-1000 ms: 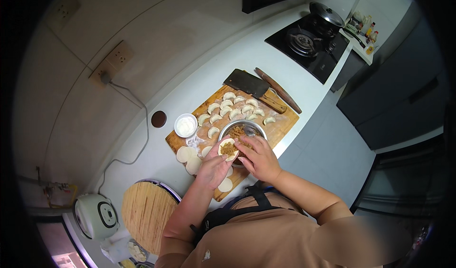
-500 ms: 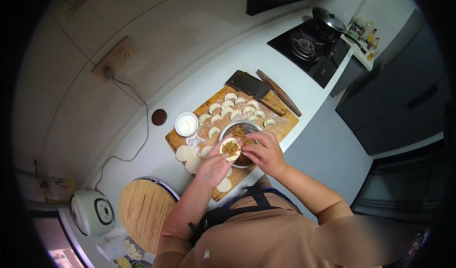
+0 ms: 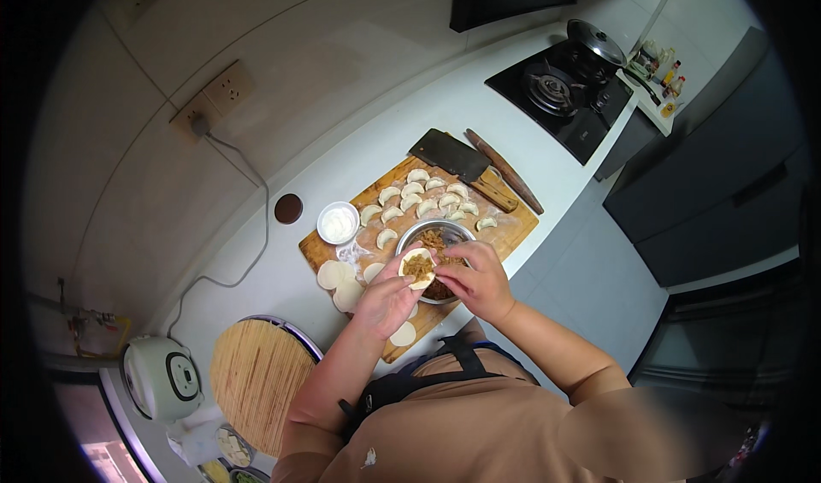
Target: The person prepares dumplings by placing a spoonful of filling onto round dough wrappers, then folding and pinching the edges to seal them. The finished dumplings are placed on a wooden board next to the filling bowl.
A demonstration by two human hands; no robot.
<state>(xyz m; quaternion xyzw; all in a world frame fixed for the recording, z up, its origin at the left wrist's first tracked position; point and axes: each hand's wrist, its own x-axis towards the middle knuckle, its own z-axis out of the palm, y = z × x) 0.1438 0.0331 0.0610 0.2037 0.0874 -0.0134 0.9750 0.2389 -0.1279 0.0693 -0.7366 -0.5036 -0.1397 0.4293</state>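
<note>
My left hand (image 3: 386, 303) cradles a round dumpling wrapper (image 3: 405, 269) with brown minced filling (image 3: 418, 266) heaped in its middle. The fingers of my right hand (image 3: 481, 282) are pinched together at the wrapper's right edge. Both hands hover over a steel bowl (image 3: 409, 237) of the same filling, partly hidden by them. Behind the bowl, several folded dumplings (image 3: 411, 201) lie in loose rows on a floured wooden board (image 3: 505, 224). Flat wrappers (image 3: 333, 273) sit left of my left hand, and another wrapper (image 3: 403, 334) lies near the board's front edge.
A cleaver (image 3: 449, 154) and a rolling pin (image 3: 505, 171) rest along the board's far right. A white bowl of flour (image 3: 338, 223) stands at its left corner, near a brown lid (image 3: 288, 208). Further off are a round bamboo board (image 3: 256, 376), a rice cooker (image 3: 158, 380) and a stove (image 3: 560, 94).
The hands hold nearly the same pose over the bowl. My right fingers have shifted slightly at the wrapper's edge, and the whole view has tilted a little.
</note>
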